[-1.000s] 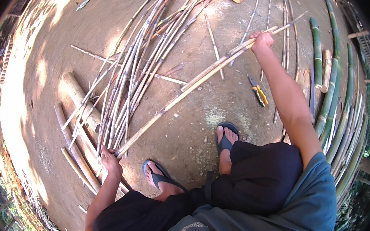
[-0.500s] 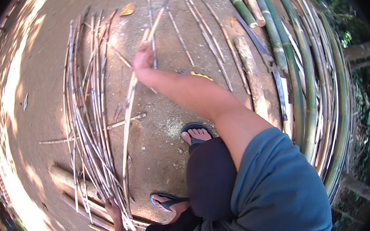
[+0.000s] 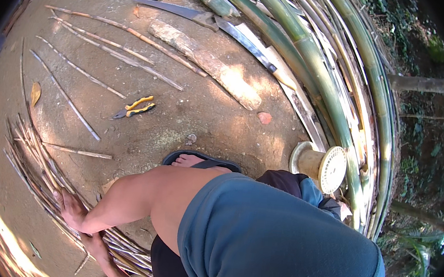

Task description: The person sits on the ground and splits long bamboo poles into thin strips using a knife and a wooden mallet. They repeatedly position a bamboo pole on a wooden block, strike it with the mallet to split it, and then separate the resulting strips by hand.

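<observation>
A bundle of thin brown sticks (image 3: 132, 254) runs across the lower left of the ground, its far ends fanned out. My right hand (image 3: 71, 211) reaches over from the right and is closed on the sticks around mid-bundle. Just below it, partly behind the right wrist, my left hand (image 3: 94, 244) grips the same bundle, most of its fingers hidden. Yellow-handled pliers (image 3: 135, 107) lie on the dirt beyond my right forearm. One loose stick (image 3: 81, 151) lies beside the bundle.
Several single sticks (image 3: 118, 53) lie farther out. A thick log piece (image 3: 207, 62), a handsaw (image 3: 175, 10) and a long dark blade with a wooden handle (image 3: 251, 45) are spread at the back. Green bamboo poles (image 3: 313, 57) line the right, near a cream spool (image 3: 312, 163).
My right hand has come down from the far end of a long stick to the bundle, beside my left hand. The view has turned right, bringing the pliers and spool into sight.
</observation>
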`<control>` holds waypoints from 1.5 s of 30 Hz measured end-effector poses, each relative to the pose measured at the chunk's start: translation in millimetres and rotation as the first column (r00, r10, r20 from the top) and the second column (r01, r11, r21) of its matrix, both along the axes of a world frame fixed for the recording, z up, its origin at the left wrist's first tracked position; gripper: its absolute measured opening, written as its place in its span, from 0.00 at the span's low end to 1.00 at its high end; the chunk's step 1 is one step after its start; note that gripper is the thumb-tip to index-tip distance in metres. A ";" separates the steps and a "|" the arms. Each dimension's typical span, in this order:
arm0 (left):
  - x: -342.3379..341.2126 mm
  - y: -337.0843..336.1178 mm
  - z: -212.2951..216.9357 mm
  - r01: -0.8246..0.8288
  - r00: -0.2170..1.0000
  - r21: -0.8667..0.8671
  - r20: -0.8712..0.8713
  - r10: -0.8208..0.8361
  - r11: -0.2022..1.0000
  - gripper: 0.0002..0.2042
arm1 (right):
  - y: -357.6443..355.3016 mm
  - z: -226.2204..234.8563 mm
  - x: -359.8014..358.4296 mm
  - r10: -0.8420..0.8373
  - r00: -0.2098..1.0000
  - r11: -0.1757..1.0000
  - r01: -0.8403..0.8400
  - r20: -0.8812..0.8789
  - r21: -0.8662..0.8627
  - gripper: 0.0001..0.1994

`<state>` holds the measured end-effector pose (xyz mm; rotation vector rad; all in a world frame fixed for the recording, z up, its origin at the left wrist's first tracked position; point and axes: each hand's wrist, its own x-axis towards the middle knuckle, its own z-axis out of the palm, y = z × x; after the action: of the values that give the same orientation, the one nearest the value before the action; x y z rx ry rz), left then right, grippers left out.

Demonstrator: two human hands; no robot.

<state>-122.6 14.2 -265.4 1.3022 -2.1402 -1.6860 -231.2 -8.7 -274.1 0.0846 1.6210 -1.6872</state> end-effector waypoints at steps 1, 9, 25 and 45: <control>-2.5 -7.3 -5.8 0.042 0.997 -0.088 0.066 -0.037 0.995 0.33 | 2.1 1.1 0.9 0.025 0.999 1.000 -0.025 0.019 0.003 0.29; -23.4 17.2 11.7 0.124 0.990 -0.410 0.113 -0.084 0.904 0.22 | 157.0 108.9 -114.0 0.588 0.805 0.803 -0.593 -0.085 -0.065 0.30; 3.8 14.1 21.3 0.042 0.972 -0.347 0.231 0.042 0.937 0.14 | 851.2 76.5 -101.1 0.788 0.553 -0.026 -0.408 0.269 0.913 0.35; -4.0 47.0 35.0 0.024 0.974 -0.183 0.224 0.018 0.983 0.11 | 750.8 103.9 -196.0 0.882 0.427 -0.009 -0.411 0.201 0.912 0.23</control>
<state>-126.6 61.2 -230.4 1.4966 -2.3560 -1.3564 -427.3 742.1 -170.2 -0.5901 2.1906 0.1762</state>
